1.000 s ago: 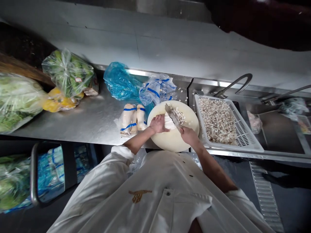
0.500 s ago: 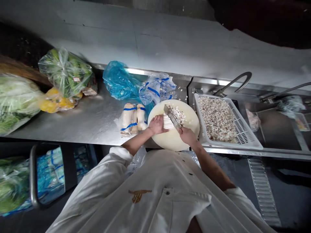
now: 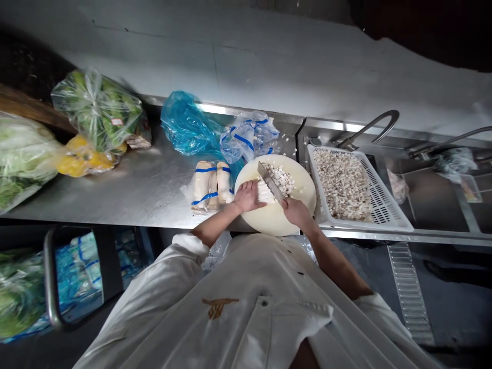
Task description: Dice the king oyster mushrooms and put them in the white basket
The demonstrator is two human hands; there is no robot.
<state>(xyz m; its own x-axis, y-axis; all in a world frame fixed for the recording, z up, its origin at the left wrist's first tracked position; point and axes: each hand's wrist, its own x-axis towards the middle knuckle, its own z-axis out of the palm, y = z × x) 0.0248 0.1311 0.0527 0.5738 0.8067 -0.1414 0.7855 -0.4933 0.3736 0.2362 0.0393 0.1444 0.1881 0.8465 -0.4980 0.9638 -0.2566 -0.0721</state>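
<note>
A round, pale cutting board (image 3: 277,220) lies at the counter's front edge. On it are white mushroom strips (image 3: 265,192), pressed at their left end by my left hand (image 3: 248,196). My right hand (image 3: 297,212) is wrapped round the handle of a cleaver (image 3: 271,182), whose blade stands at the strips' right end. Diced mushroom (image 3: 283,181) is heaped just beyond the blade. Packs of whole mushrooms (image 3: 206,185) with blue tape lie left of the board.
A white perforated tray (image 3: 392,212) of diced mushroom sits right of the board, beside sinks and a curved faucet (image 3: 384,128). Blue plastic (image 3: 188,125) and clear wrappers (image 3: 248,136) lie behind. Bagged greens (image 3: 102,110), yellow vegetables (image 3: 82,158) and cabbage (image 3: 25,154) are at left.
The whole view has shifted slightly. The cleaver has moved a little to the left along the strips, and both hands keep their holds.
</note>
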